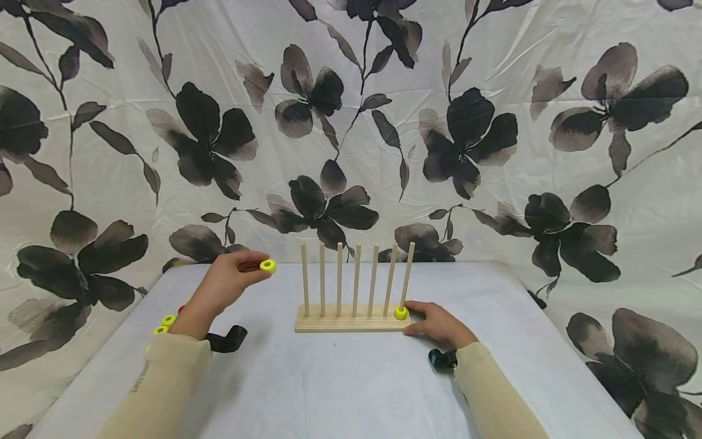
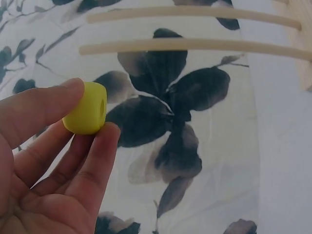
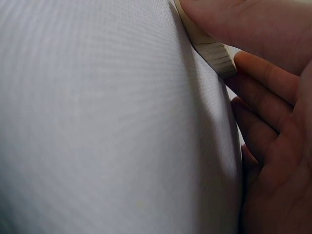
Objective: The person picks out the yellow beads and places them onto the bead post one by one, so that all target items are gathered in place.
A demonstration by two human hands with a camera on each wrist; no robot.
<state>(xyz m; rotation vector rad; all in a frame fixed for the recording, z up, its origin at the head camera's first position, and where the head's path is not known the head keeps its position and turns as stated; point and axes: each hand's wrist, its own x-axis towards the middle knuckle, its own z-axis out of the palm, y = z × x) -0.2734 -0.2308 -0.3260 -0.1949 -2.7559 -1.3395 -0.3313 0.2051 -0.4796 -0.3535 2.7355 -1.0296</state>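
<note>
The left grip (image 1: 227, 283) pinches a yellow bead (image 2: 85, 109), the right grip (image 1: 439, 323) the wooden stand (image 1: 351, 324) between them; carrying seems in hand, next probably calling for height above its pegs (image 1: 356, 280).

Raised left fingers (image 2: 100, 163) pinch; lower right fingers (image 3: 261, 100) grip.

Two hands (image 1: 227, 286) (image 1: 437, 323), seven pegs (image 1: 356, 280), one base (image 1: 351, 325) and at least four beads (image 2: 84, 111).
</note>
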